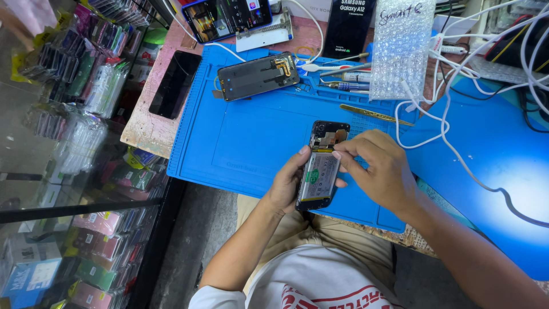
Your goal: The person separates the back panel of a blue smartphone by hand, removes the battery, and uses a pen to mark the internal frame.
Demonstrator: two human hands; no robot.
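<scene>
An opened smartphone with its back cover off shows a pale battery and a circuit board at its top end. My left hand grips it along its left edge, thumb on the side of the frame. My right hand rests over the phone's right edge, with the thumb and forefinger pinched at the top of the battery near the board. Both hands hover over the blue work mat.
A second opened phone frame lies on the mat's far side. Gold tweezers, screwdrivers, a bubble-wrap pouch, white cables, a dark screen panel and a lit phone surround it. Racks of packaged accessories stand left.
</scene>
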